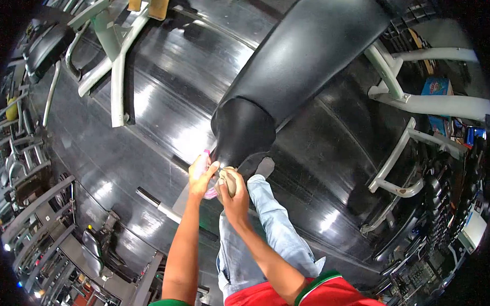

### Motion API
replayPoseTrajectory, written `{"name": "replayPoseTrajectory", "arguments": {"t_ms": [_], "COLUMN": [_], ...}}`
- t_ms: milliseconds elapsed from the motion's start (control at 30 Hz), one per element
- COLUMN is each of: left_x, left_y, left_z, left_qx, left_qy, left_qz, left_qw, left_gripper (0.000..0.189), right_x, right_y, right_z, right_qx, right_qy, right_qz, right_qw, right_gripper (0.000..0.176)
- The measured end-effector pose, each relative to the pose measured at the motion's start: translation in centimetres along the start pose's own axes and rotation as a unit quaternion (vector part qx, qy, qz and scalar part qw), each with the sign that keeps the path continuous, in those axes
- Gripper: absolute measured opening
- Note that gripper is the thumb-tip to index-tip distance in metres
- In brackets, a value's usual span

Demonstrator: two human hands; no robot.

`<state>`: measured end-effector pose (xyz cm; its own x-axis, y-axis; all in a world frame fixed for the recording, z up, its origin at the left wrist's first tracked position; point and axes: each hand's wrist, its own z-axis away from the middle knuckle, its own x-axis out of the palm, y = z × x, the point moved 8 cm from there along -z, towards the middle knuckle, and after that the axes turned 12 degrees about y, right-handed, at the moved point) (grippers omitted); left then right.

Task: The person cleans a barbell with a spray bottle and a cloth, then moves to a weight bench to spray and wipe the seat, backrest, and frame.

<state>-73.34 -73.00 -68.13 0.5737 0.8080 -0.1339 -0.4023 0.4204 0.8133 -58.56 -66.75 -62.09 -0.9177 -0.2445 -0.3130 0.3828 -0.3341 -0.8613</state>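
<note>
My left hand (pixel 200 176) is closed around a bottle with pink parts (pixel 210 194), which shows above and below the fingers. Close beside it, my right hand (pixel 236 195) grips a bunched beige cloth (pixel 230 180), partly covered by the fingers. Both hands are at the near, narrow end of a black padded bench (pixel 296 63). I cannot make out whether the cloth touches the pad.
White metal gym frames stand at the upper left (pixel 118 67) and right (pixel 441 105). Dumbbell racks (pixel 435 197) line the right side. Dark, shiny floor (pixel 165 123) surrounds the bench. My jeans-clad legs (pixel 278 219) are just below the hands.
</note>
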Motion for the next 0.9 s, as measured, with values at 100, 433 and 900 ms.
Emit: {"name": "replayPoseTrajectory", "arguments": {"t_ms": [100,433,900], "left_x": [0.3,-1.4,-5.8], "left_y": [-0.9,-6.2,-5.6], "left_z": [0.8,4.8,6.4], "left_qx": [0.012,-0.058,-0.109], "left_qy": [0.014,0.165,0.132], "left_qz": [0.053,0.22,0.13], "left_qw": [0.998,0.96,0.977], "left_gripper": [0.017,0.036,0.029], "right_x": [-0.5,4.3,13.8], "right_y": [-4.0,-8.9,-5.6], "right_z": [-1.4,-5.5,-4.7], "right_qx": [-0.125,-0.42,-0.44], "right_qy": [-0.072,-0.403,-0.387], "right_qz": [0.058,0.28,0.61], "right_qw": [0.988,0.764,0.534], "right_gripper": [0.029,0.024,0.036]}}
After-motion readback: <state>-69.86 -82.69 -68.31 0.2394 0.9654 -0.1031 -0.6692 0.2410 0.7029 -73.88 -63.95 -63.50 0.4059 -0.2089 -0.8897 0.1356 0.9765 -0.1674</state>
